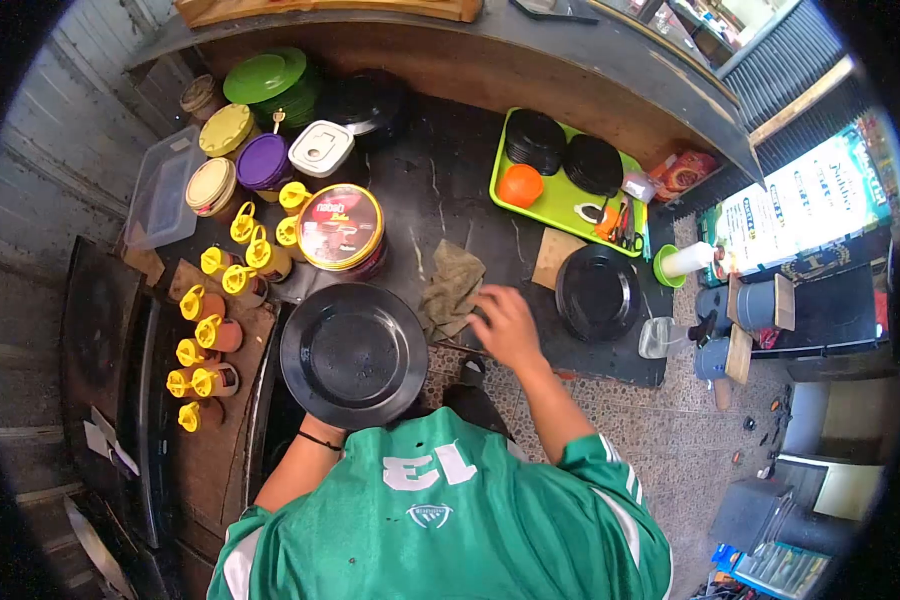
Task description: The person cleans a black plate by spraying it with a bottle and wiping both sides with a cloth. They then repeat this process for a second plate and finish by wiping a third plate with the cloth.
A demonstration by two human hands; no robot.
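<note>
A round black plate (353,355) is held level in front of my body. My left hand (326,430) grips it from beneath at the near edge; most of its fingers are hidden under the plate. My right hand (507,325) is over the right edge of a crumpled olive-brown cloth (454,288) on the dark counter. Its fingers are bent but apart, with the tips at the cloth's edge. Right of that hand, a stack of black plates (598,294) sits near the counter's front edge.
Several yellow-capped bottles (242,280), a round red-lidded tub (341,228) and green plates (266,76) crowd the left. A lime-green tray (562,215) with black dishes, an orange bowl (520,186) and scissors (625,238) lies at back right. A clear spray bottle (662,338) stands by the right edge.
</note>
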